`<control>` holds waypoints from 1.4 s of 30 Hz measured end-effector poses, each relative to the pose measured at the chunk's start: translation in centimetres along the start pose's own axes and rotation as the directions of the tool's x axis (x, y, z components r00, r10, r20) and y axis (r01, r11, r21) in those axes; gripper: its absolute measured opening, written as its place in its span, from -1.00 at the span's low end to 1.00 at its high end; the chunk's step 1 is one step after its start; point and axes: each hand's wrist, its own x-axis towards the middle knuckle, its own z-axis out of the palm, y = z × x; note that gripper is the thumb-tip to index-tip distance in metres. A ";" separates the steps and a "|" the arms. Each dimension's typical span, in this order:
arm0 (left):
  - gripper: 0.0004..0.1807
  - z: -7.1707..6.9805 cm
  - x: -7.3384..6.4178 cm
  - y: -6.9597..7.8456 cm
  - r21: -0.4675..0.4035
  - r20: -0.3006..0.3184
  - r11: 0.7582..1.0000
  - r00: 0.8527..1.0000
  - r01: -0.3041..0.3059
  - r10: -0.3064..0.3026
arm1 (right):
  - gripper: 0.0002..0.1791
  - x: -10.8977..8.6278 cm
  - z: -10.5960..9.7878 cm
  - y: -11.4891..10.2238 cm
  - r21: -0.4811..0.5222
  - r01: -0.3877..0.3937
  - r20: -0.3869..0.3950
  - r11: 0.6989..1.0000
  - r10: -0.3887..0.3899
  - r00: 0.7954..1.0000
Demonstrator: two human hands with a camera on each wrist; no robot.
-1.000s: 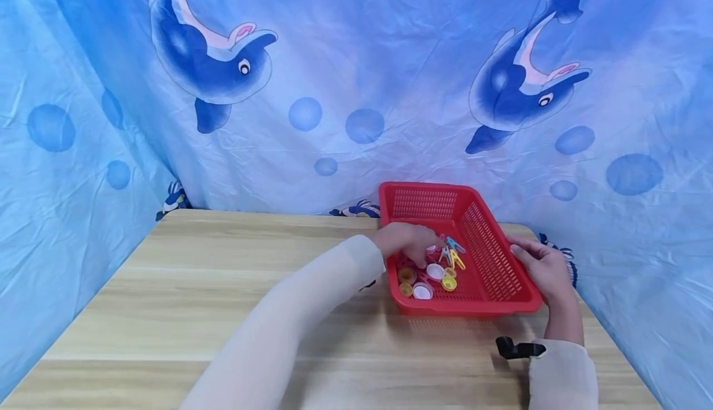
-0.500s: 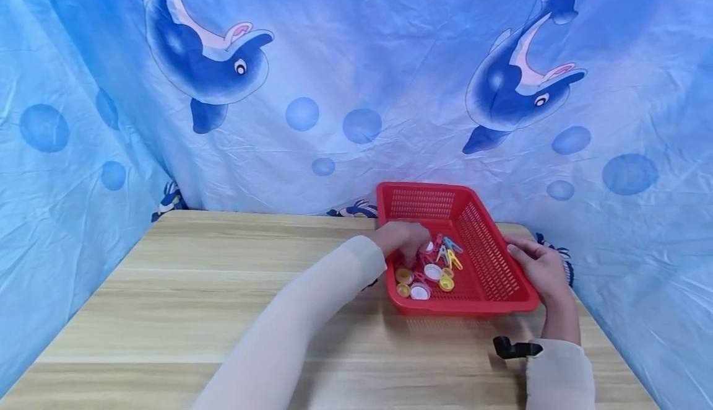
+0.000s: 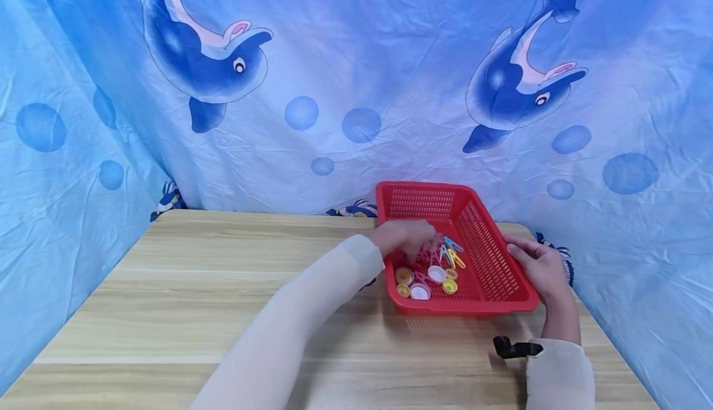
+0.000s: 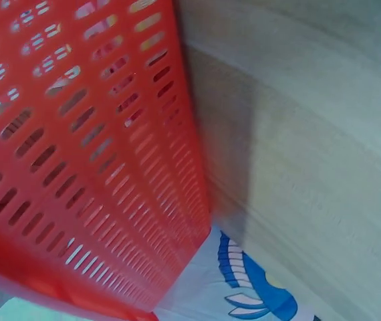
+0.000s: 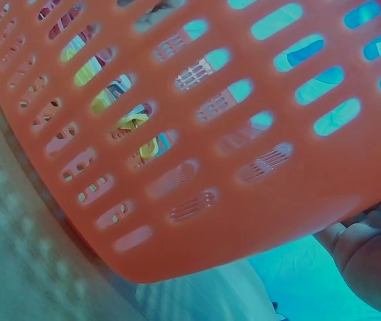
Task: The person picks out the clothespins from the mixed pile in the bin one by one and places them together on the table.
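A red plastic basket (image 3: 473,306) with slotted walls stands at the table's back right. Inside its left part, my left hand (image 3: 414,236) reaches down with bent fingers among pink clothespins; the fingertips are partly hidden, so a grasp cannot be made out. Beside those fingers lie a blue clothespin (image 3: 453,244) and a yellow clothespin (image 3: 455,259). Nearer the front are a white bottle cap (image 3: 437,274), a yellow cap (image 3: 449,286) and several others. My right hand (image 3: 543,267) holds the basket's right rim, thumb on top; its fingers (image 5: 364,244) show beneath the rim in the right wrist view.
The wooden table (image 3: 195,311) extends to the left and front of the basket. A blue curtain (image 3: 334,57) printed with dolphins hangs close behind it. A black strap end (image 3: 517,348) sticks out at the right sleeve.
Within the basket my left hand shifts left, then back right. The clothespins and a few caps beside it have moved slightly right since half a second ago. My right hand stays on the rim.
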 end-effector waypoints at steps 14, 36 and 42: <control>-0.57 0.1 0.0 -0.1 -0.071 0.068 0.987 0.988 0.145 -0.141 | -0.29 -0.1 0.0 0.0 0.001 0.007 -0.003 1.000 -0.007 1.000; -0.76 0.1 -0.1 -0.3 -0.050 -0.003 0.997 0.998 0.063 -0.063 | -0.29 -0.1 0.1 -0.1 -0.015 0.000 -0.015 1.000 0.000 1.000; -0.77 0.3 0.3 -0.4 -0.069 0.041 0.997 0.999 0.032 -0.029 | -0.28 0.0 0.1 0.1 -0.006 -0.006 -0.015 1.000 0.006 1.000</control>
